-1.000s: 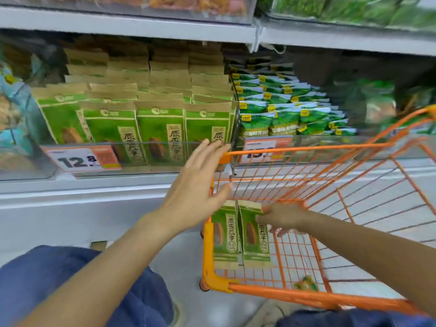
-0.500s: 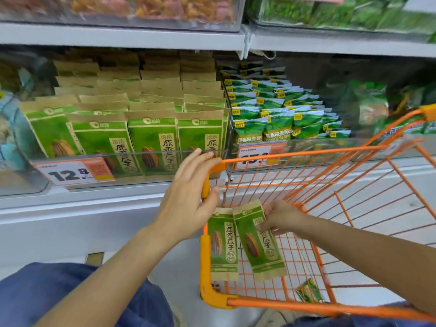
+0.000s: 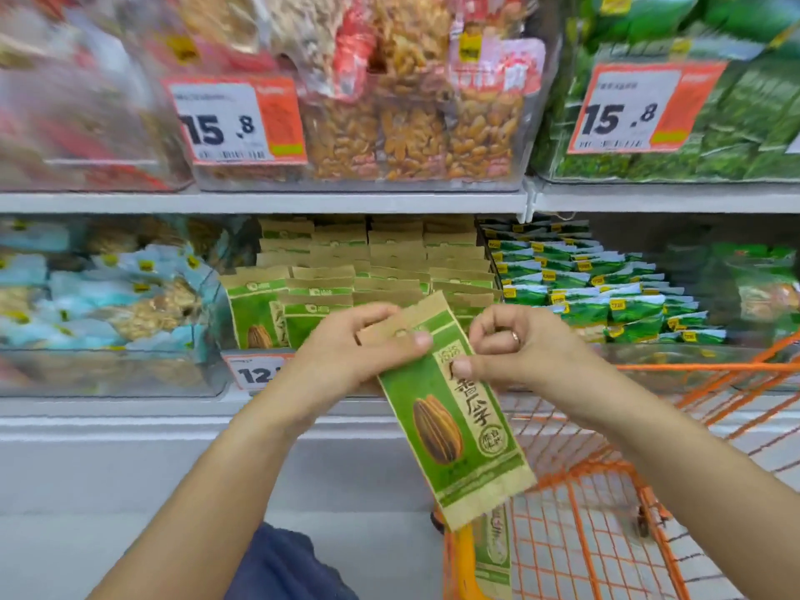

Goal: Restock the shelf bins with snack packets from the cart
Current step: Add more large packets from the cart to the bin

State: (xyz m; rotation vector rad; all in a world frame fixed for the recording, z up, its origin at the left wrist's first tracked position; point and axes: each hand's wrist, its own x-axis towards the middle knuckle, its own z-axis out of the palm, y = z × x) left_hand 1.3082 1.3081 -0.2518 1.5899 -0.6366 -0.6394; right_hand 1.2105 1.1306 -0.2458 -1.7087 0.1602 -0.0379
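Fingers of left hand (image 3: 346,352) curled round the top of a green and brown sunflower seed packet (image 3: 450,422), thumb pressed flat on its front near the upper edge. Right hand (image 3: 515,348) fingers also curled, thumb and forefinger pinching the same packet on its right edge, just below the left thumb; ring visible on one right finger. Packet held in the air between both hands, tilted with its top toward 11 o'clock and its bottom toward 5 o'clock, in front of the lower shelf. Directly behind, at 12 o'clock from the hands, shelf bin (image 3: 346,270) filled with rows of matching green and brown packets standing upright. Orange wire cart (image 3: 606,513) at 4 o'clock, another packet of the same kind (image 3: 493,556) standing against its near-left corner, partly hidden by the held packet. Bin of small green packets (image 3: 606,296) at 2 o'clock. Upper shelf bins carrying price tags reading 15.8 (image 3: 233,119), contents blurred
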